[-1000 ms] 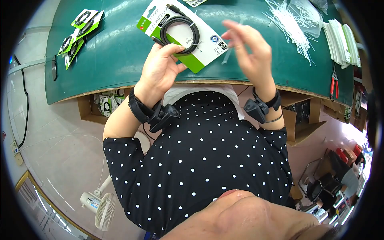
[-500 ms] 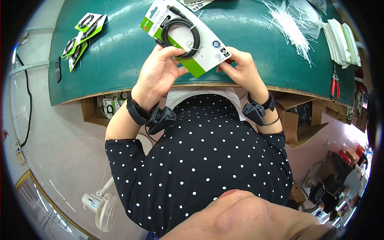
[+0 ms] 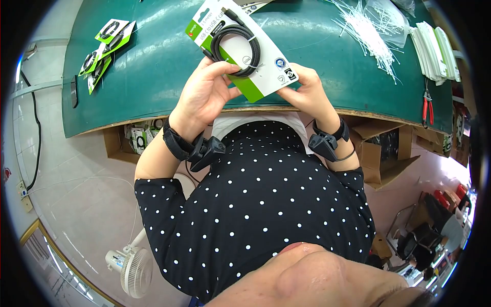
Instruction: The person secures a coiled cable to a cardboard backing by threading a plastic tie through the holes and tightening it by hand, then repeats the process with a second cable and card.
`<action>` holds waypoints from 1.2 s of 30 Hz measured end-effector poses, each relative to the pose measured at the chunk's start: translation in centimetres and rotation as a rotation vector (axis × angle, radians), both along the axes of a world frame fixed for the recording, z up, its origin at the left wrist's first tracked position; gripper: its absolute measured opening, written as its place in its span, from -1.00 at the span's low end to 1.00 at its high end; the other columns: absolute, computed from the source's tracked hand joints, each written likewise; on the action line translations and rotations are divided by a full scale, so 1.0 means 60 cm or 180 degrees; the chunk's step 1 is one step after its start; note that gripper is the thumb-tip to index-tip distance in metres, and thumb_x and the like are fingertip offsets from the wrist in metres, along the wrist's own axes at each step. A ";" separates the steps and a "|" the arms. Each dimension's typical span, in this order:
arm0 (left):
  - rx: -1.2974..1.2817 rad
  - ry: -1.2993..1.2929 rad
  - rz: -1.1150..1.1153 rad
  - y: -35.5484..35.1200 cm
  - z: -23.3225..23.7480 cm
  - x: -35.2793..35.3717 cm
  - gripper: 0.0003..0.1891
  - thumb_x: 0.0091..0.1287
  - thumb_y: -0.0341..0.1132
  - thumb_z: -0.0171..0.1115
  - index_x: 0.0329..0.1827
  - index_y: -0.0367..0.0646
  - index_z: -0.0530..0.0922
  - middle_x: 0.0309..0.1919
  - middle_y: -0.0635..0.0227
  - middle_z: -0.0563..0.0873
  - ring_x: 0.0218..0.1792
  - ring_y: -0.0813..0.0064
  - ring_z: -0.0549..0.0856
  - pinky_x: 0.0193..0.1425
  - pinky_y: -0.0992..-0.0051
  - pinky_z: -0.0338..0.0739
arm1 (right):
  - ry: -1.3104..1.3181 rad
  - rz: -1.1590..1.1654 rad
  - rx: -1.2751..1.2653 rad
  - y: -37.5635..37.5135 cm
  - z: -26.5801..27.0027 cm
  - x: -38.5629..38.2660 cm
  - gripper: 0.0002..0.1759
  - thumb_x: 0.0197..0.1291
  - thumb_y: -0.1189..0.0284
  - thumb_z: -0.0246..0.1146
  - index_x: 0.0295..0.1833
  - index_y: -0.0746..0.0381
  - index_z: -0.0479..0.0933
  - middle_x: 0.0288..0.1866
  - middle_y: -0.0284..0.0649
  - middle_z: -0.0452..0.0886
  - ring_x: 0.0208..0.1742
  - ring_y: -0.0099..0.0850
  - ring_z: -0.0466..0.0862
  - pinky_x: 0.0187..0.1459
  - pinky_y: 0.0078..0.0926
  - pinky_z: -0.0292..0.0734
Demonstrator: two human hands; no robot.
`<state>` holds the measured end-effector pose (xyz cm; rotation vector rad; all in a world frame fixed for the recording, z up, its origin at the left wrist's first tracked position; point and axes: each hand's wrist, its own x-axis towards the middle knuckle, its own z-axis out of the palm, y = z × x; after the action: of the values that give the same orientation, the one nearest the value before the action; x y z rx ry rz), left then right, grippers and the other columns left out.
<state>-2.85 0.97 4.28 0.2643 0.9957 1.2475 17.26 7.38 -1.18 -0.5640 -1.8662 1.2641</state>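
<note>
My left hand (image 3: 207,89) grips a white and green USB-C cable card (image 3: 268,61), its thumb pressing on the front at the coil. A black braided cable (image 3: 215,46) lies coiled on the card, with white cable ties around it at the upper and lower right. The card is tilted above the table's front edge. At its lower right corner, my right hand (image 3: 311,92) has its fingers closed behind the card. The fingertips are hidden there, so I cannot see what they pinch.
On the green table (image 3: 153,77), several carded cables (image 3: 105,46) lie at left. Loose white cable ties (image 3: 371,43) and a stack of white cards (image 3: 429,53) are at right, near red-handled pliers (image 3: 427,107). Open cardboard boxes (image 3: 381,158) stand below, and a fan (image 3: 134,271) at lower left.
The card with the cable has shifted slightly right and down. My right hand's fingertips have gone further behind its lower right corner. My left hand keeps its grip.
</note>
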 end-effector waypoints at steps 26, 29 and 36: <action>-0.0276 0.0104 -0.0045 -0.001 -0.008 0.005 -0.87 0.26 -0.54 0.00 -0.15 -0.21 0.43 -0.17 0.31 0.59 -0.07 0.37 0.58 0.10 0.03 0.48 | -0.0472 0.0017 0.0132 -0.030 0.032 0.003 -0.82 -0.15 0.63 0.28 -0.33 0.37 0.54 -0.47 -0.25 0.45 -0.49 -0.49 0.40 -0.47 -0.56 0.30; -0.0187 0.0131 -0.0043 -0.002 -0.006 0.010 -0.79 0.23 -0.53 0.03 -0.07 -0.22 0.37 -0.14 0.29 0.57 -0.10 0.40 0.59 0.09 0.02 0.49 | -0.0303 -0.0023 -0.0062 -0.031 0.029 0.001 -0.88 -0.12 0.62 0.27 -0.38 0.37 0.52 -0.51 -0.25 0.43 -0.53 -0.48 0.42 -0.50 -0.55 0.33; -0.0181 0.0064 -0.0166 -0.005 -0.010 0.007 -0.77 0.25 -0.49 0.05 -0.02 -0.25 0.37 -0.12 0.28 0.58 -0.09 0.41 0.62 0.06 0.15 0.55 | -0.0195 -0.0010 -0.0291 -0.033 0.020 0.008 -0.77 -0.05 0.61 0.30 -0.20 0.38 0.60 -0.23 -0.27 0.60 -0.33 -0.60 0.53 -0.35 -0.65 0.43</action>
<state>-2.42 0.69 3.71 0.2574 1.0337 1.1693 17.75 5.43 0.00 -0.6612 -1.8639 1.3491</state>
